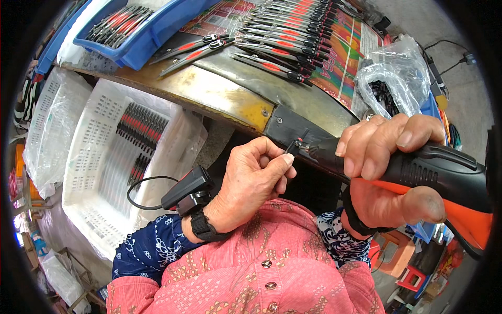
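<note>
Small black plastic piece with a red spot (294,148): here it is, up at the front edge of the long metal-topped workbench (209,86), by the corner nearest me.
Left pinch: my left hand (253,167) has thumb and forefinger closed on that piece, other fingers curled behind.
Driver grip: my right hand (370,149) is wrapped over the black-and-orange power driver (418,170), thumb along its underside, out past the bench corner.
Metal nose: the driver's knurled metal nose (312,149) is right up by the pinch; whether it touches or is seated, I can't tell.
Line-up: the way I judge it, nose and piece want one straight line, with a gentle push, no tilt.
Fingertips: firm on the piece so it can't spin, tips clear of the nose.
Bench top: slim grey-and-black pieces with orange-red inlays (289,37) lie in rows at the far side.
Around the bench: blue plastic bin (133,58) on its left end, white perforated basket (86,152) below, left.
</note>
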`<state>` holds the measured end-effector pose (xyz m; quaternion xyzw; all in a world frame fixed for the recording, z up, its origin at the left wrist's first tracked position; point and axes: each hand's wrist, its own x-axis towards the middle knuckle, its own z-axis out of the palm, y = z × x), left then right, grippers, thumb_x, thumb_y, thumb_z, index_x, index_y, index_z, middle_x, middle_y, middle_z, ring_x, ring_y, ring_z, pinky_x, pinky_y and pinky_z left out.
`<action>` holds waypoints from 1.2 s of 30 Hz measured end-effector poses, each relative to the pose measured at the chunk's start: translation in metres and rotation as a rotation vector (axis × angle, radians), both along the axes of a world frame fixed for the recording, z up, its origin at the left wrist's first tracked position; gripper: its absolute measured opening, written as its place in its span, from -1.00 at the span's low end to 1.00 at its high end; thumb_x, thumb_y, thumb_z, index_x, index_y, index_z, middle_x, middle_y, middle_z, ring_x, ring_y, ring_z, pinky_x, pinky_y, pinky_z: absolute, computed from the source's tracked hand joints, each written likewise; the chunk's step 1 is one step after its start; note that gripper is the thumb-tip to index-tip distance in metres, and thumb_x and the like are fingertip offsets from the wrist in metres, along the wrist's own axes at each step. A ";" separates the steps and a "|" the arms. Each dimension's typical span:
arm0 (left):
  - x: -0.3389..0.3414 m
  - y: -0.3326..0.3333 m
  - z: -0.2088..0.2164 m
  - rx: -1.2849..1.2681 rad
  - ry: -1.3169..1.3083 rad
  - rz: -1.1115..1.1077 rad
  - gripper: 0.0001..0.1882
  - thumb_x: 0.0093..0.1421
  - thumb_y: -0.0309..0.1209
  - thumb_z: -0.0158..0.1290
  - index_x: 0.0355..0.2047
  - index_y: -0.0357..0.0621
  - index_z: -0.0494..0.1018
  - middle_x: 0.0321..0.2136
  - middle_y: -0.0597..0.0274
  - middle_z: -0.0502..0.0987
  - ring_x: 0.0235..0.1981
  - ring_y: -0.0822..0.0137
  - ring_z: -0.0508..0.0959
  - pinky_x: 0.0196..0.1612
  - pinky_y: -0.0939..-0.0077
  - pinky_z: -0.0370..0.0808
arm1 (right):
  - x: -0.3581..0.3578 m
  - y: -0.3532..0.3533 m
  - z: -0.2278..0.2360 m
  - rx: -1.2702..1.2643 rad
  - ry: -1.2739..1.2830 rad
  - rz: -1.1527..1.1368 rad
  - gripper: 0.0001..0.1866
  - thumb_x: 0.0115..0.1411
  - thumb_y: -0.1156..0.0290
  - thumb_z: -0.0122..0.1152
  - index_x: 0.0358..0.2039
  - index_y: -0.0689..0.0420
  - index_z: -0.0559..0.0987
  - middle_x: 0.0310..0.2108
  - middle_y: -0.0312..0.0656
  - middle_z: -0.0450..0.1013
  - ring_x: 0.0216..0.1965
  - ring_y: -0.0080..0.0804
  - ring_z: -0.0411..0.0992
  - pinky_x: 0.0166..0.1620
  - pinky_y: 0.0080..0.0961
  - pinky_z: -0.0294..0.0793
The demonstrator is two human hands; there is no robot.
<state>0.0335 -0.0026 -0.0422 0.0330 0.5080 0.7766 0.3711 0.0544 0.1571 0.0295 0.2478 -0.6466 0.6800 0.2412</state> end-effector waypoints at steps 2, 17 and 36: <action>0.000 0.000 0.000 0.004 0.004 0.004 -0.88 0.21 -0.43 0.03 -0.41 -0.20 0.36 -0.53 0.24 0.53 -0.67 0.59 0.39 -0.67 0.77 0.25 | 0.000 -0.001 0.000 0.004 -0.004 -0.004 -0.25 -0.09 -0.31 0.16 -0.26 0.16 0.26 -0.63 -0.28 0.31 -0.64 -0.47 0.33 -0.44 -0.48 0.37; 0.003 0.005 0.002 0.006 -0.072 0.057 -0.87 0.19 -0.48 0.02 -0.48 -0.21 0.35 -0.60 0.26 0.48 -0.72 0.59 0.33 -0.71 0.73 0.22 | -0.004 -0.005 0.001 0.011 -0.045 -0.043 -0.24 -0.11 -0.31 0.18 -0.26 0.17 0.27 -0.63 -0.29 0.30 -0.65 -0.47 0.32 -0.45 -0.50 0.36; 0.002 0.003 0.002 0.000 -0.042 0.037 -0.86 0.19 -0.44 0.03 -0.47 -0.19 0.35 -0.60 0.29 0.48 -0.72 0.60 0.33 -0.70 0.74 0.20 | -0.001 -0.011 0.004 0.017 -0.055 -0.062 -0.22 -0.13 -0.32 0.19 -0.26 0.18 0.27 -0.64 -0.29 0.29 -0.65 -0.48 0.31 -0.47 -0.51 0.35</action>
